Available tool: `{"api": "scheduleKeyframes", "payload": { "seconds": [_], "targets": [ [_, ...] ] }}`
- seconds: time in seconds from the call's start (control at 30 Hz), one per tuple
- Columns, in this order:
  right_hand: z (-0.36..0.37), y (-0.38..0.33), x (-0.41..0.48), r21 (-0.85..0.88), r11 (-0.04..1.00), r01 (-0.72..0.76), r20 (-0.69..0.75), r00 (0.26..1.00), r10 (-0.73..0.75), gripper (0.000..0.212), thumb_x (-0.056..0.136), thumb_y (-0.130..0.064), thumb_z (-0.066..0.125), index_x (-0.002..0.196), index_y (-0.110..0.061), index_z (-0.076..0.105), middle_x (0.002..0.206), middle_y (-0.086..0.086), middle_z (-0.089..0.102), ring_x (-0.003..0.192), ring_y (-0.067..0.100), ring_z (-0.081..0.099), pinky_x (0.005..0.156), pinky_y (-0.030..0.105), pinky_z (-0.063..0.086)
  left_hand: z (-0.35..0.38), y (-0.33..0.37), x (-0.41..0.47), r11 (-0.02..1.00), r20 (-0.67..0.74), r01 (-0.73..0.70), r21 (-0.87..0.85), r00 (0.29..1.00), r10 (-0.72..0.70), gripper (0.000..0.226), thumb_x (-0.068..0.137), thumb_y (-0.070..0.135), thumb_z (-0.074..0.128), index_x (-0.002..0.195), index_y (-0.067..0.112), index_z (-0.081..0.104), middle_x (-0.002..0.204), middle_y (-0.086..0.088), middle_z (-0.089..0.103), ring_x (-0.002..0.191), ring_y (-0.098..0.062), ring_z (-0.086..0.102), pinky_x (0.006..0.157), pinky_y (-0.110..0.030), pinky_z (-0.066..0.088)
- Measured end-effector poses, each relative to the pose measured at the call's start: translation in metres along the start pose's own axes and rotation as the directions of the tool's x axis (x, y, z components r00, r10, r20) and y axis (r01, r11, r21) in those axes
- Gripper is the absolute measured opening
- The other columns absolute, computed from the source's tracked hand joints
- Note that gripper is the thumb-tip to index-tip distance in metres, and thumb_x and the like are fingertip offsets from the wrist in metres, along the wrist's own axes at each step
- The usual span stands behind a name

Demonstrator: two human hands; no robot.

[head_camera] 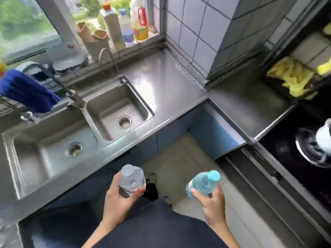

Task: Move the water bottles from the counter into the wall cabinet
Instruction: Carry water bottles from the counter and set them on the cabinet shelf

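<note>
My left hand (119,199) grips a clear water bottle (132,179) with a clear cap, held upright low in front of my body. My right hand (212,203) grips a blue-tinted water bottle (202,183) with a teal cap, tilted slightly to the right. Both bottles are off the steel counter (161,83) and hang over the floor in front of it. The wall cabinet is out of view.
A double steel sink (114,111) with a tap (71,93) fills the left. Cleaning bottles (114,27) stand on the windowsill. A blue cloth (26,90) hangs at far left. A black stove with a pan (315,145) lies at right, yellow bags (293,77) behind it.
</note>
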State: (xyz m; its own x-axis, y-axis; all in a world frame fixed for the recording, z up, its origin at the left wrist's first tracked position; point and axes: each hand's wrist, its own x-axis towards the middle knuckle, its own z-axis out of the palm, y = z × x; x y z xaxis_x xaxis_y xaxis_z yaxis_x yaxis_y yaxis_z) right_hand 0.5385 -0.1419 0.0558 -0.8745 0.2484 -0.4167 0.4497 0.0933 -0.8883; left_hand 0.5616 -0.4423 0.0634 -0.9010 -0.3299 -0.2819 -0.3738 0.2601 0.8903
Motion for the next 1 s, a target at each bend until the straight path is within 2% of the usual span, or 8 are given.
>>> {"api": "scheduleKeyframes", "payload": {
  "seconds": [0.1,0.2,0.37,0.43,0.57,0.67,0.8,1.0],
  "targets": [
    [-0.014,-0.001,0.015,0.011,0.999,-0.031,-0.08,0.996,0.032,0.043,0.073,-0.008,0.094,0.107,-0.024,0.072,0.099,-0.001,0.079,0.091,0.016,0.076,0.087,0.041,0.06,0.026,0.02,0.035,0.999,0.099,-0.048,0.023,0.994,0.045,0.068,0.053,0.06,0.091,0.114,0.058,0.061,0.107,0.028,0.076,0.096,0.009,0.071,0.077,-0.001,0.048],
    [-0.022,-0.012,0.042,0.03,0.999,-0.032,-0.165,0.986,0.037,0.043,0.077,0.0,0.091,0.109,-0.022,0.072,0.101,0.001,0.079,0.094,0.021,0.076,0.09,0.043,0.06,0.051,0.042,0.078,0.995,0.171,-0.099,0.004,0.98,0.097,0.068,0.056,0.056,0.092,0.117,0.058,0.062,0.109,0.028,0.076,0.097,0.011,0.071,0.078,0.0,0.048],
    [-0.016,-0.051,0.089,0.085,0.996,0.01,-0.221,0.975,0.009,0.043,0.077,0.001,0.092,0.108,-0.021,0.072,0.099,-0.002,0.08,0.091,0.018,0.076,0.078,0.023,0.06,0.087,0.081,0.148,0.986,0.259,-0.166,0.003,0.952,0.16,0.061,0.06,0.059,0.089,0.114,0.059,0.06,0.104,0.026,0.074,0.088,0.008,0.07,0.074,-0.005,0.05],
    [-0.012,-0.068,0.106,0.117,0.993,0.015,-0.232,0.973,0.013,0.044,0.075,-0.006,0.095,0.109,-0.022,0.072,0.1,-0.002,0.08,0.091,0.015,0.077,0.08,0.025,0.06,0.107,0.096,0.172,0.98,0.311,-0.2,0.001,0.931,0.19,0.058,0.06,0.061,0.088,0.11,0.059,0.058,0.101,0.025,0.073,0.085,0.005,0.069,0.074,-0.011,0.052],
    [-0.026,-0.078,0.12,0.17,0.985,-0.015,-0.304,0.95,0.067,0.039,0.068,-0.025,0.091,0.102,-0.031,0.072,0.096,-0.002,0.081,0.086,0.013,0.078,0.075,0.026,0.062,0.152,0.12,0.2,0.961,0.439,-0.276,0.016,0.865,0.242,0.056,0.065,0.056,0.087,0.113,0.056,0.058,0.108,0.023,0.071,0.099,0.003,0.068,0.079,-0.004,0.049],
    [-0.058,-0.074,0.119,0.184,0.983,-0.012,-0.417,0.904,0.089,0.04,0.066,-0.032,0.092,0.102,-0.034,0.073,0.098,0.002,0.082,0.09,0.017,0.079,0.082,0.029,0.061,0.188,0.135,0.21,0.943,0.531,-0.332,0.027,0.804,0.268,0.062,0.065,0.054,0.091,0.117,0.054,0.057,0.112,0.024,0.071,0.103,0.004,0.069,0.081,-0.002,0.049],
    [-0.113,-0.05,0.122,0.224,0.973,-0.049,-0.553,0.816,0.169,0.042,0.077,-0.006,0.093,0.109,-0.025,0.073,0.102,0.003,0.082,0.094,0.018,0.078,0.094,0.044,0.06,0.254,0.152,0.22,0.921,0.644,-0.387,0.039,0.714,0.273,0.073,0.072,0.029,0.1,0.125,0.054,0.056,0.119,0.028,0.069,0.111,0.006,0.066,0.086,0.0,0.045],
    [-0.205,-0.03,0.158,0.256,0.966,-0.04,-0.637,0.744,0.2,0.045,0.079,0.0,0.091,0.109,-0.029,0.074,0.104,0.001,0.081,0.094,0.017,0.078,0.091,0.042,0.061,0.373,0.198,0.219,0.926,0.711,-0.377,-0.024,0.645,0.281,0.067,0.067,0.058,0.091,0.125,0.051,0.059,0.116,0.022,0.074,0.105,0.003,0.071,0.085,-0.004,0.049]
  ]
}}
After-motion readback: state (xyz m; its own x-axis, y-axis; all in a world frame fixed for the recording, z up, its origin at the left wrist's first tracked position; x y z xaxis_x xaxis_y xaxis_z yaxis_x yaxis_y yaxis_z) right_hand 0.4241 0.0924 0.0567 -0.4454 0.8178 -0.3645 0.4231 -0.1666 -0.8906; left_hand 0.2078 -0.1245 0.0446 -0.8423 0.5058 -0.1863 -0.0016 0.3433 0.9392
